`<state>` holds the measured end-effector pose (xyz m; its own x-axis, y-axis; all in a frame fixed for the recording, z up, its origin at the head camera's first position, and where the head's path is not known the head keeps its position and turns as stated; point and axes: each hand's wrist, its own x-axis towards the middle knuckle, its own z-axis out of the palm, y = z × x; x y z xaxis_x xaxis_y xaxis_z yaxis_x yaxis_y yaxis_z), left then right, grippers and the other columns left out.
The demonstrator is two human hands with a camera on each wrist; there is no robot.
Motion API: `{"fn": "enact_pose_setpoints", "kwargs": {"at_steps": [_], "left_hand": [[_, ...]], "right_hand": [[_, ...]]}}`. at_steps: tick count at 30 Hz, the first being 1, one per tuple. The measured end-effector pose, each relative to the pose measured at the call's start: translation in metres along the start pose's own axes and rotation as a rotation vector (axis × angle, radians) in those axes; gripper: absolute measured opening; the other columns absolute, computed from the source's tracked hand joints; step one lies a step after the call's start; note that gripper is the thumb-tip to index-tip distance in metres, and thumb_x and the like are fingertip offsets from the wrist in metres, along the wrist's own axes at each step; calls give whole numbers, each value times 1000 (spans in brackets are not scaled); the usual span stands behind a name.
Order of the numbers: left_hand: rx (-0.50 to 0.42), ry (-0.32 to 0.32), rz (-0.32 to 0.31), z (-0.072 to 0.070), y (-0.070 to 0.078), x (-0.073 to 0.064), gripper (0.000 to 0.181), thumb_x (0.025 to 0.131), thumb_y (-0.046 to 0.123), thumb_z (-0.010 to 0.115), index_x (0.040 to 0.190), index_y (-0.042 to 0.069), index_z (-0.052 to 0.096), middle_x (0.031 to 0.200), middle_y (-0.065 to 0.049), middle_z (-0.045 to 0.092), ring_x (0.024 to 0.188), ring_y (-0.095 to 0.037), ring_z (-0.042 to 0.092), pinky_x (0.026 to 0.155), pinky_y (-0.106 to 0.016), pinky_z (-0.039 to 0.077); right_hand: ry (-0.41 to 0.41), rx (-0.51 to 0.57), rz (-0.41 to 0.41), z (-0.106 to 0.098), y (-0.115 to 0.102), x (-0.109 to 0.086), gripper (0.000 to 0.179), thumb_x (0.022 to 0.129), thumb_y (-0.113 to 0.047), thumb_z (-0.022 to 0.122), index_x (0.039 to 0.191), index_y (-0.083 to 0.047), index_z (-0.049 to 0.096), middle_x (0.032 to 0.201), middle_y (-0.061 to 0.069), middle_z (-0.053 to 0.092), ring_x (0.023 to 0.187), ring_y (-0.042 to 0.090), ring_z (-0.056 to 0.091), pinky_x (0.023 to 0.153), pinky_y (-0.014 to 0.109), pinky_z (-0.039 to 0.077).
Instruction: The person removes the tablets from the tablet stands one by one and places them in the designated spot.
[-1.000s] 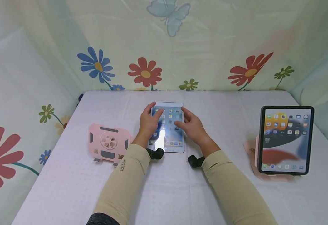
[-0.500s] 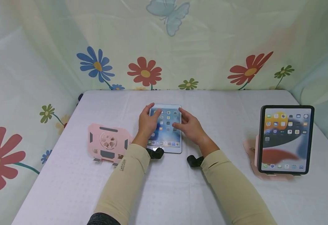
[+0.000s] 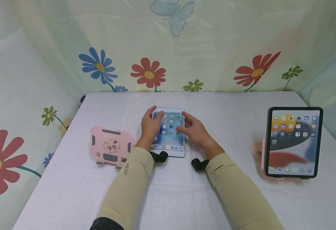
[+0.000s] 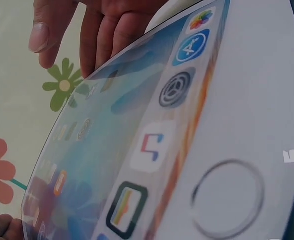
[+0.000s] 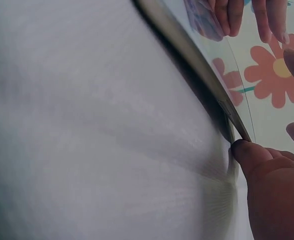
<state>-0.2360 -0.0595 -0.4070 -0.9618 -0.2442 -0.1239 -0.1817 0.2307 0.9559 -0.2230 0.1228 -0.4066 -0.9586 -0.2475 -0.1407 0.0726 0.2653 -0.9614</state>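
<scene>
Between both hands lies a white-framed tablet (image 3: 170,137) with its home screen lit, low over the table or on it; I cannot tell which. My left hand (image 3: 150,127) holds its left edge, the thumb over the upper left of the screen. At the right edge my right hand (image 3: 196,130) has its fingers against the side and its thumb above the screen. The left wrist view shows the tablet's round home button (image 4: 228,199) and the right hand's fingers (image 4: 89,55) at the far edge. In the right wrist view a right fingertip (image 5: 243,150) touches the tablet's thin edge.
A pink tablet stand (image 3: 101,145) with grey pads is left of my left forearm. At the right, a larger black-cased tablet (image 3: 295,143) leans upright on another pink stand (image 3: 261,166). A white cloth covers the table (image 3: 182,195); a flowered curtain (image 3: 214,57) hangs behind.
The white tablet has shifted slightly left and toward me, with both hands moving along. The bright glare on its screen has gone. The pink stand and the black-cased tablet stay in place.
</scene>
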Motion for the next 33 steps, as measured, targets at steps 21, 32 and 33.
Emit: {"fn": "enact_pose_setpoints", "kwargs": {"at_steps": [21,32,33], "left_hand": [[35,13,-6,3,-4,-1,51,100,39,60,148,24,49,161,-5,31,149,-26,25,117,-45,26],[50,2,2,4,-7,0,52,101,39,60,149,24,48,164,-6,24,150,-25,19,119,-44,22],[53,2,5,4,-7,0,52,101,39,60,149,24,48,163,-5,27,150,-25,21,119,-44,22]], "right_hand": [[-1,-38,-4,3,1,2,85,93,-13,72,159,-5,20,163,15,23,147,24,27,115,36,29],[8,-65,27,2,-2,0,86,93,-17,72,160,-6,19,163,15,23,148,24,25,116,37,27],[8,-65,29,2,-2,0,86,93,-17,72,160,-6,20,163,15,23,148,24,26,116,37,28]]}}
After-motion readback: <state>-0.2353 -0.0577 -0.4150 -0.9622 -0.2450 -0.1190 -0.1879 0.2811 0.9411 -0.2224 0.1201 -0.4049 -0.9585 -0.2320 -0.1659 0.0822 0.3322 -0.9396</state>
